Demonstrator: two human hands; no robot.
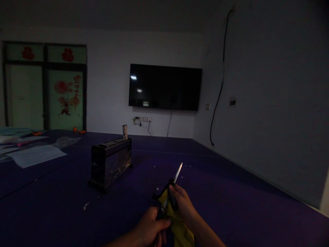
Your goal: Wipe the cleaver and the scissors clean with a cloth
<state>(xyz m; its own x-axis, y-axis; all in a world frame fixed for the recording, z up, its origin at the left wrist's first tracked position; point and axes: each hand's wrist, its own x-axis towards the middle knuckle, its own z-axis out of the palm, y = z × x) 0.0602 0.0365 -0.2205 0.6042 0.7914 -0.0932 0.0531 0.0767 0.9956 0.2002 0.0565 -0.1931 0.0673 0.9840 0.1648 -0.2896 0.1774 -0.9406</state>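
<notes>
Low in the middle of the head view, my left hand (151,226) is closed round the dark handle of a tool with a narrow, shiny metal shaft (178,172). The shaft points up and away to the right; whether it is a blade or a rod I cannot tell. My right hand (182,202) is closed on a yellow cloth with black edges (183,233), gathered about the shaft's lower part. The tip sticks out past my right fingers. Further off to the left stands a dark, slotted, box-shaped block (113,164), with a speckled handle (124,132) upright at its far end.
White scraps (86,206) lie on the purple tabletop (231,206). Printed papers (38,155) and clear plastic (66,141) are at the left, small orange objects (81,131) at the back edge. A wall runs along the right side, with a hanging cable (218,96).
</notes>
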